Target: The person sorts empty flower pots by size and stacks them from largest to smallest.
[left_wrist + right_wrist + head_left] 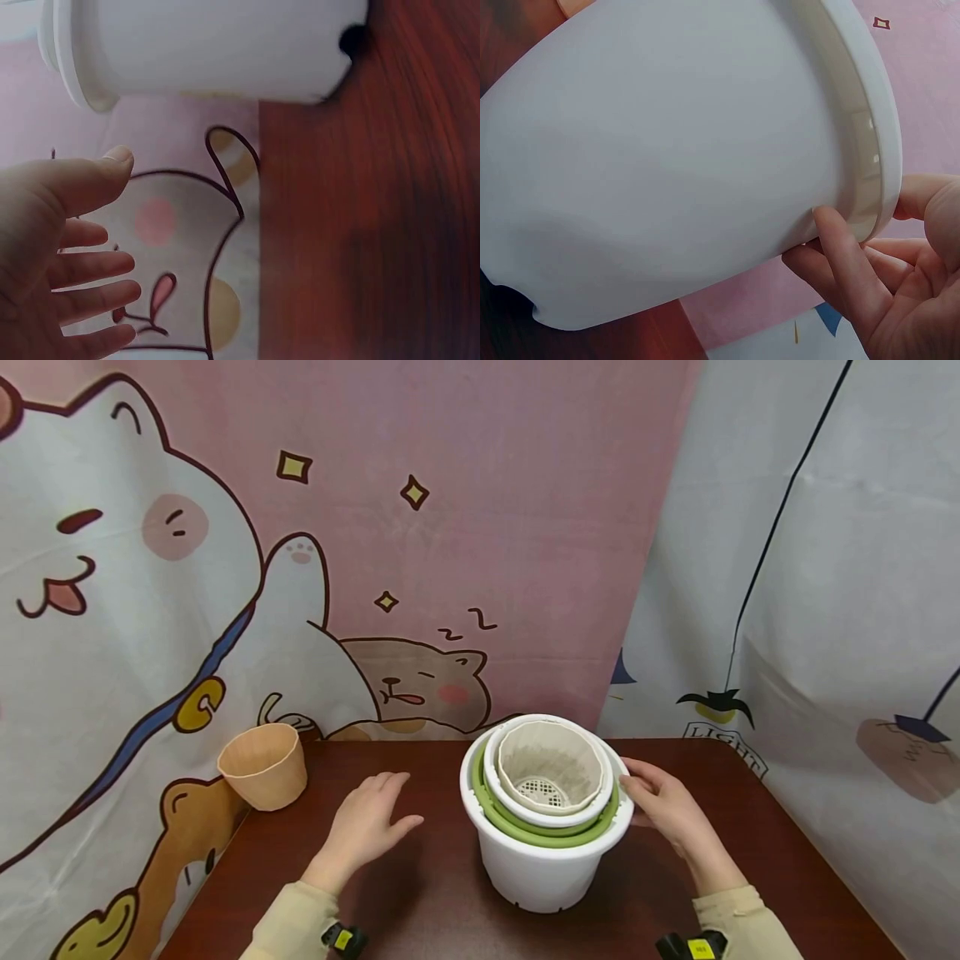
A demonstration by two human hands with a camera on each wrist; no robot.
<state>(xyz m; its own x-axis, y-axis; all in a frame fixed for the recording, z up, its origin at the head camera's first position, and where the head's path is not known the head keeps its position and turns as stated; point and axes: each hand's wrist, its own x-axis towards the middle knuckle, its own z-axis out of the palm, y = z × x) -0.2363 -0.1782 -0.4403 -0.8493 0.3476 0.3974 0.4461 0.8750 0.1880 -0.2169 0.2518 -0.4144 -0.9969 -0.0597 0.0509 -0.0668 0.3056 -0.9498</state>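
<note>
A stack of nested flowerpots stands on the table: a large white outer pot (536,877), a green pot (543,841) within it, a smaller white one (491,760) and a cream pot (525,752) with a mesh bottom innermost. My right hand (667,806) holds the outer pot's rim at its right side; in the right wrist view its fingers (844,262) lie under the rim, against the wall. To the left of the stack, my left hand (367,822) hovers with relaxed, spread fingers and holds nothing. The left wrist view shows it apart from the white pot (217,49).
A peach-coloured pot (273,777) stands at the table's back left corner. The dark red-brown table (435,910) ends at a cartoon-printed curtain (510,527) behind, with a pale curtain (847,610) along the right.
</note>
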